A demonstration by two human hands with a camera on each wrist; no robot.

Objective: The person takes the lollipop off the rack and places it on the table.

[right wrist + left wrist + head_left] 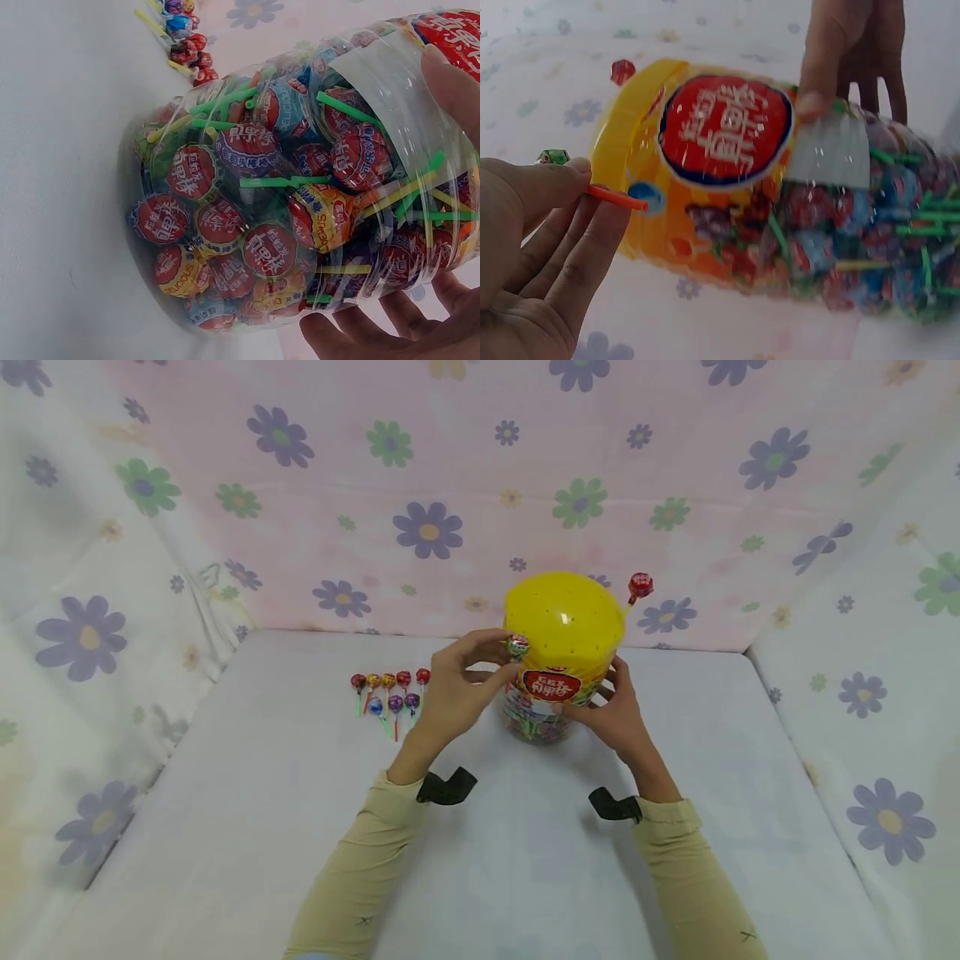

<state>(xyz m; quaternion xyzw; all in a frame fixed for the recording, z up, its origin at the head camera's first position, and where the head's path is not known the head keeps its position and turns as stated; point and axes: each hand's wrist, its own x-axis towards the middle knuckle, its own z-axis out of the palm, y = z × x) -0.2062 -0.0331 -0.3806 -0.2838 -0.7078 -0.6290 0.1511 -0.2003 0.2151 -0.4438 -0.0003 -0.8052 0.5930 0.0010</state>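
In the head view a clear plastic jar [536,727] packed with wrapped lollipops stands under a domed yellow lid [562,622] dotted with small holes. My right hand [621,717] grips the jar's right side, thumb at the front and fingers behind. A lollipop [619,197] with a green wrapper and orange stick is pinched between my left thumb and fingers. That left hand [465,681] holds it beside the lid's left edge. One red lollipop [641,585] sticks out of the lid's right side on its stick.
Left of the jar, several lollipops [395,702] lie in two rows on the white table [225,793]. Flower-print cloth [465,468] rises behind and at both sides. Each wrist carries a black strap mount [447,786].
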